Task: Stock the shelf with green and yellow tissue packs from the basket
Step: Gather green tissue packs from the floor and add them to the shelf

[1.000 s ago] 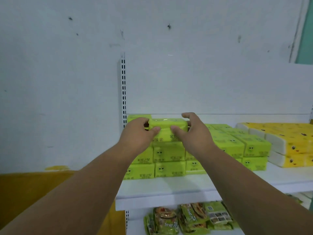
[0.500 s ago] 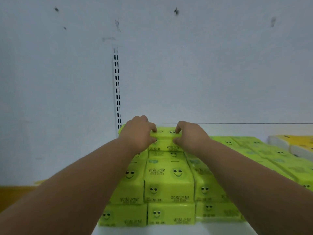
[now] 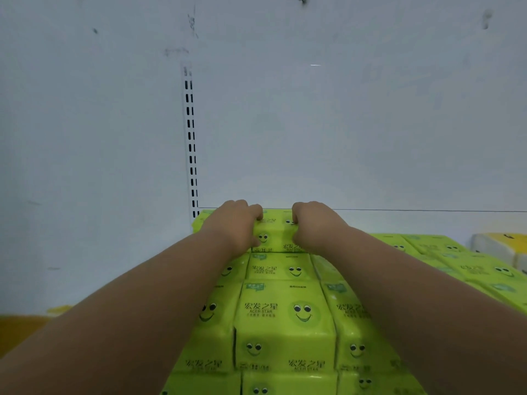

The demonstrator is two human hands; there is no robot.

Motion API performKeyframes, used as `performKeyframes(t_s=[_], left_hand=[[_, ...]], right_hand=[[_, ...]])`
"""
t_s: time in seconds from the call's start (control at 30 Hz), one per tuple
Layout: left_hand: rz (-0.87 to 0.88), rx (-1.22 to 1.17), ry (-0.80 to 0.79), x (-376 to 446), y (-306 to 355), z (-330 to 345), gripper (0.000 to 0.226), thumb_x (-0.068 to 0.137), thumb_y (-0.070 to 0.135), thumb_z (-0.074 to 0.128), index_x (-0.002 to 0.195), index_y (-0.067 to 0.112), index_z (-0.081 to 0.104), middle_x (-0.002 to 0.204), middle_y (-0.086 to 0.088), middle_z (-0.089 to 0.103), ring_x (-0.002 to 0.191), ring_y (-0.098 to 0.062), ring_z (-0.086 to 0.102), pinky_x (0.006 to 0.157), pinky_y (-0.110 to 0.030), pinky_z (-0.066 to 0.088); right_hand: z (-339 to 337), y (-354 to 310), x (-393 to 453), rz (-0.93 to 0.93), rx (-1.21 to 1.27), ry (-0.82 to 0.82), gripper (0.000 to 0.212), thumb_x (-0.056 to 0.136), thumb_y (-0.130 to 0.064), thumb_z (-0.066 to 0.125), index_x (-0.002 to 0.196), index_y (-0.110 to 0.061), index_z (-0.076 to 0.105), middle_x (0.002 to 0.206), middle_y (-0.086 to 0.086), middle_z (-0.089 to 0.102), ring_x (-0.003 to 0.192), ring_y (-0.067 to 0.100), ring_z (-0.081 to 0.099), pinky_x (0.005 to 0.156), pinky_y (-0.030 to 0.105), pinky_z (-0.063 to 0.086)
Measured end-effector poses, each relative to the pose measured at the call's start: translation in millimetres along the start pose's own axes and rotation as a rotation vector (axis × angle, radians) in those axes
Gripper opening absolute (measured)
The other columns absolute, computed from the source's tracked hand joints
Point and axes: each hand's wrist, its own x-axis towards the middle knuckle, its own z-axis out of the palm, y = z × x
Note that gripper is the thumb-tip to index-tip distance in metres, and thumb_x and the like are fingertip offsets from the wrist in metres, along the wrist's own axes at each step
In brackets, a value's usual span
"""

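A green tissue pack (image 3: 275, 233) with a smiley face sits on top of the stack at the back, close to the wall. My left hand (image 3: 233, 225) grips its left end with curled fingers, and my right hand (image 3: 312, 226) grips its right end the same way. Beneath and in front of it lies a stack of green tissue packs (image 3: 283, 312), several deep. More green packs (image 3: 467, 266) spread out lower to the right. Yellow tissue packs (image 3: 502, 245) show at the far right edge. The basket is out of view.
A white back panel (image 3: 342, 124) rises behind the stack, with a slotted shelf upright (image 3: 190, 143) at its left. A yellow-orange surface (image 3: 20, 329) shows at the lower left.
The camera has moved closer and higher over the stack. Both hands have carried the green pack back toward the wall and down onto the top row.
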Motion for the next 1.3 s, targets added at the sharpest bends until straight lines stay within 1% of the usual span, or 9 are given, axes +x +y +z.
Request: performKeyframes(t_s=[0.2,0.4,0.53,0.67,0.77,0.93,1.03,1.2,1.3], left_hand=[[-0.005,0.021,-0.031,-10,7,-8,0.064,0.084,0.040,0.074,0.137,0.026,0.043,0.127,-0.004,0.047,0.119,-0.025,0.044,0.097,-0.040,0.044],[0.035,-0.058,0.157,-48,11,-38,0.044,0.094,0.028,0.061,0.134,0.021,0.046,0.129,-0.004,0.049,0.119,-0.024,0.045,0.096,-0.038,0.042],[0.010,-0.104,0.292,-102,1,-68,0.038,0.090,0.012,0.054,0.127,0.018,0.051,0.120,-0.005,0.052,0.111,-0.025,0.046,0.085,-0.034,0.039],[-0.089,-0.077,0.432,-183,-31,-102,0.028,0.091,0.012,0.051,0.118,0.010,0.053,0.112,-0.008,0.053,0.102,-0.027,0.048,0.081,-0.037,0.041],[-0.196,-0.057,0.547,-267,-71,-122,0.023,0.093,0.011,0.051,0.115,0.009,0.056,0.110,-0.007,0.056,0.100,-0.026,0.051,0.082,-0.038,0.043],[-0.458,0.080,0.596,-434,-128,-136,0.020,0.090,0.008,0.057,0.108,0.014,0.058,0.109,-0.003,0.059,0.100,-0.023,0.051,0.080,-0.025,0.034],[-0.671,0.148,0.575,-538,-141,-139,0.021,0.085,0.004,0.058,0.105,0.009,0.059,0.106,-0.009,0.060,0.098,-0.031,0.052,0.074,-0.028,0.028],[-1.031,0.295,0.553,-691,-121,-141,0.022,0.079,-0.002,0.064,0.099,0.006,0.064,0.099,-0.013,0.064,0.093,-0.034,0.057,0.076,-0.035,0.036],[-1.252,0.367,0.518,-767,-86,-131,0.018,0.078,-0.001,0.065,0.094,0.005,0.063,0.093,-0.012,0.064,0.087,-0.033,0.057,0.072,-0.033,0.036]], right_hand=[[-3,-11,-7,0.005,-0.033,0.014,0.020,0.088,-0.024,0.063,0.100,-0.018,0.048,0.102,0.005,0.047,0.089,0.024,0.051,0.068,0.032,0.040],[-22,-52,-35,-0.094,0.041,0.154,0.034,0.089,-0.028,0.063,0.117,-0.014,0.051,0.112,0.008,0.047,0.099,0.027,0.049,0.073,0.033,0.037],[-36,-113,-72,-0.187,0.141,0.260,0.031,0.087,-0.020,0.062,0.115,-0.011,0.051,0.109,0.010,0.051,0.097,0.029,0.054,0.070,0.032,0.033],[-45,-194,-122,-0.284,0.252,0.363,0.019,0.086,-0.010,0.055,0.104,-0.011,0.051,0.096,0.005,0.046,0.082,0.025,0.045,0.067,0.031,0.030],[-39,-267,-168,-0.400,0.398,0.373,0.020,0.087,-0.009,0.054,0.107,-0.012,0.052,0.099,0.003,0.050,0.085,0.022,0.047,0.068,0.034,0.036],[-7,-395,-271,-0.660,0.614,0.256,0.011,0.090,-0.009,0.049,0.093,-0.019,0.043,0.095,0.001,0.050,0.084,0.020,0.048,0.067,0.033,0.037],[14,-458,-340,-0.824,0.741,0.101,0.010,0.090,-0.007,0.049,0.095,-0.015,0.045,0.100,0.006,0.053,0.086,0.023,0.049,0.069,0.033,0.035],[48,-535,-462,-1.081,0.906,-0.217,0.016,0.091,-0.008,0.050,0.098,-0.021,0.045,0.101,0.001,0.051,0.094,0.025,0.050,0.062,0.028,0.029],[71,-552,-536,-1.287,0.907,-0.357,0.015,0.087,-0.006,0.053,0.096,-0.016,0.045,0.102,0.005,0.055,0.091,0.027,0.052,0.066,0.036,0.036]])
